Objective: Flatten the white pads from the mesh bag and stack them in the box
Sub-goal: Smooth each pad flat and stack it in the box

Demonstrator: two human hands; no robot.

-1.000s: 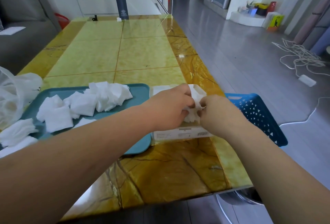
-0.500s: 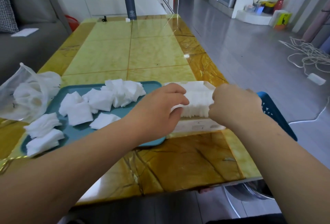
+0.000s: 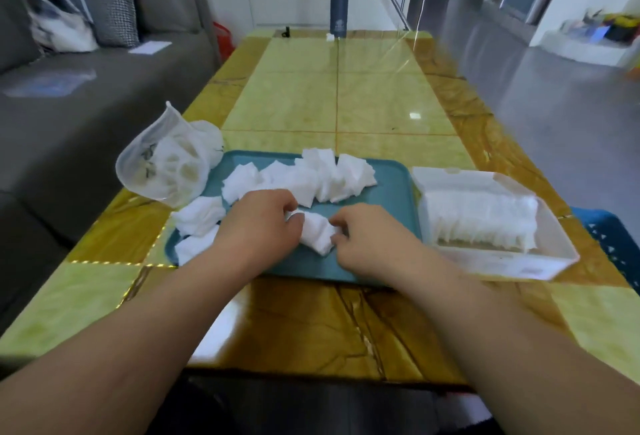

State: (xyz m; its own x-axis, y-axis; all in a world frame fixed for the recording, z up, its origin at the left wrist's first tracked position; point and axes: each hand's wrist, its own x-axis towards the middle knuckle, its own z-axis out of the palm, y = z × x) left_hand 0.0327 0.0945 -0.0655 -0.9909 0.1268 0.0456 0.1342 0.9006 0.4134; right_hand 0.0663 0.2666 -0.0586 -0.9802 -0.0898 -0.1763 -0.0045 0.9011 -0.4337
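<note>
Pad in work: white, crumpled, held just above or on the near part of the tray, can't tell which. It sits between both hands. Left hand has fingers curled round the pad's left end. Right hand pinches the right end, fingers curled in. Both grips are closed on the same pad, hands close together with only the pad between them.

Loose pads lie in an untidy heap across the far half of the tray. A few more sit at the tray's left edge, partly overhanging it. Mesh bag is just left of the tray at its far-left corner, mouth open and slumped, with white pads showing inside.

Box is translucent white, just right of the tray, touching or nearly so. Stacked pads stand on edge in a row in it, filling most of the length.

All of it sits on a yellow-green table. Dark bottle stands upright at the far end. Blue basket is off the right edge, behind the box. Grey sofa is on the left with a white handbag on it.
</note>
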